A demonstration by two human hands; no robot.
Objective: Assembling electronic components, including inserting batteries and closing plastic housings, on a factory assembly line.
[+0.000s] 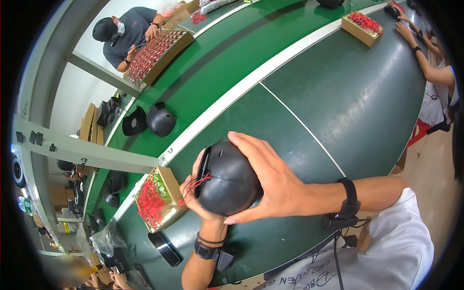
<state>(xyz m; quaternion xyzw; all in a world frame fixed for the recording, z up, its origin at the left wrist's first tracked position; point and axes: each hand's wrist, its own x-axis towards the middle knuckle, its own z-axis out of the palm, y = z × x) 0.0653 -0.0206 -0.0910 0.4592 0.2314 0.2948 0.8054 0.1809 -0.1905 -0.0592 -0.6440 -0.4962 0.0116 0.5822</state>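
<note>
A rounded black plastic shell (232,179) with a small slot is held above the dark green bench by both hands. My right hand (278,186) is curved around its right side, thumb low and fingers over the top. My left hand (205,211) grips the left side, beside the shell's open edge; part of it is hidden behind the shell. Thin red wires (197,182) stick out at that edge, by my left fingers. Just left stands a cardboard box (170,182) holding a bundle of red wires (151,205) with pale ends.
A dark phone (165,249) lies near the box. Beyond the white rail, black shells (161,119) rest on the green conveyor. Across it a person (133,36) handles a wide tray (166,59) of red-wired parts. Another wire box (361,29) and co-workers' arms (418,50) are far right.
</note>
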